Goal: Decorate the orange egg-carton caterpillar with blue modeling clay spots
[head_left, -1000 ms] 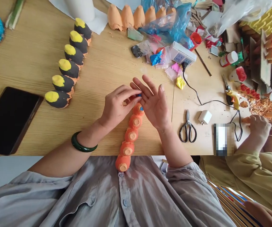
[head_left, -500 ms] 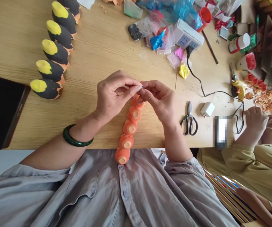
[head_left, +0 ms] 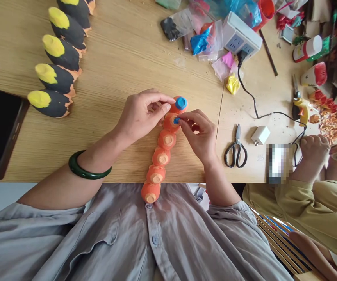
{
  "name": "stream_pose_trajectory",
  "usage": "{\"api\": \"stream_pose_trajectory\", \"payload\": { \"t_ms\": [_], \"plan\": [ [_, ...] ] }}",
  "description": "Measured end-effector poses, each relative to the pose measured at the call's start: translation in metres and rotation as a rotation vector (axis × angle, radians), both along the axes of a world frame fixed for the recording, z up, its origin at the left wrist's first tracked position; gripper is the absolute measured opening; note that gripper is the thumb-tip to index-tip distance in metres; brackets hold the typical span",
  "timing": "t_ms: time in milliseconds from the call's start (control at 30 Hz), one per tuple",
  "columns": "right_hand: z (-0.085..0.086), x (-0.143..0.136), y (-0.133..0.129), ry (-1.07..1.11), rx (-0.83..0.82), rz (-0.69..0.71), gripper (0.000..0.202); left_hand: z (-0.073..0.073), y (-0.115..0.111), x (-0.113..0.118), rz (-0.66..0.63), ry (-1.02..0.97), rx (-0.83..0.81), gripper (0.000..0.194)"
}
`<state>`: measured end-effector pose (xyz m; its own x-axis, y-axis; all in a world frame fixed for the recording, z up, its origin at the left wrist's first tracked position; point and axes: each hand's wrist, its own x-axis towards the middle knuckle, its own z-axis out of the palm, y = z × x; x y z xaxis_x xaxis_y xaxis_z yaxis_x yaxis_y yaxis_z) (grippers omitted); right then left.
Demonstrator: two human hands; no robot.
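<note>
Strip [head_left: 167,139] bears a blue cap [head_left: 181,103] at its far end; right hand [head_left: 200,134] pinches a blue piece [head_left: 176,121] on its next orange bump [head_left: 168,125]; left hand [head_left: 143,116] is by its left edge, grip unclear.

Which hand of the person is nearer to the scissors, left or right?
Right. The right hand is at the orange row, on the side toward the scissors; the left hand is on the row's other side, farther away.
</note>
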<state>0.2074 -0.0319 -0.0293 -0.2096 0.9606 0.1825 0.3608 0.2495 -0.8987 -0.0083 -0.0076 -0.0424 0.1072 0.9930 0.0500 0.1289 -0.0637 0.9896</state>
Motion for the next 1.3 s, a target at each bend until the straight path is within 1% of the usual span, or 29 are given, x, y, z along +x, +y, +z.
{"api": "stream_pose_trajectory", "payload": {
  "t_ms": [67,200,267,333,367,467,567,667,733,833,900,967,1067,1133,1200,1300],
  "plan": [
    [-0.005,0.001,-0.001,-0.059,0.095,0.023,0.014,-0.006,0.002,-0.003,-0.001,0.016,-0.022,0.015],
    [-0.015,0.005,-0.001,-0.276,0.282,0.058,0.023,-0.016,0.007,-0.012,-0.025,0.019,-0.04,0.018],
    [-0.02,0.008,-0.001,-0.338,0.364,0.071,0.025,-0.017,0.008,-0.016,-0.055,0.009,-0.097,0.023],
    [-0.024,0.008,-0.001,-0.313,0.416,0.088,0.026,-0.014,0.007,-0.016,-0.068,0.009,-0.193,0.03],
    [-0.025,0.007,-0.001,-0.279,0.415,0.095,0.026,-0.011,0.006,-0.016,-0.066,0.015,-0.24,0.031],
    [-0.028,0.003,-0.002,-0.143,0.332,0.077,0.028,-0.002,0.006,-0.014,-0.064,0.046,-0.32,0.029],
    [-0.031,-0.001,-0.001,-0.018,0.243,0.004,0.029,0.004,0.007,-0.013,-0.062,0.067,-0.351,0.022],
    [-0.038,-0.001,0.004,0.084,0.156,-0.111,0.023,0.005,0.01,-0.015,-0.062,0.032,-0.381,0.018],
    [-0.044,0.001,0.01,0.146,0.05,-0.159,0.019,0.004,0.012,-0.017,-0.085,-0.01,-0.392,0.019],
    [-0.054,0.003,0.018,0.232,-0.109,-0.137,0.017,0.001,0.016,-0.019,-0.159,-0.067,-0.425,0.025],
    [-0.058,0.002,0.021,0.311,-0.142,-0.105,0.019,-0.001,0.019,-0.019,-0.2,-0.081,-0.435,0.03],
    [-0.059,0.0,0.023,0.364,-0.144,-0.064,0.02,-0.001,0.021,-0.018,-0.192,-0.086,-0.421,0.038],
    [-0.058,-0.001,0.025,0.383,-0.123,-0.013,0.022,0.0,0.018,-0.016,-0.131,-0.137,-0.371,0.046],
    [-0.056,-0.002,0.025,0.377,-0.106,0.01,0.026,0.001,0.013,-0.015,-0.122,-0.22,-0.372,0.048],
    [-0.053,-0.003,0.025,0.378,-0.101,0.02,0.03,0.002,0.005,-0.016,-0.139,-0.314,-0.41,0.05],
    [-0.047,-0.008,0.021,0.419,-0.106,0.041,0.03,0.001,-0.008,-0.018,-0.149,-0.419,-0.445,0.046]
  ]
}}
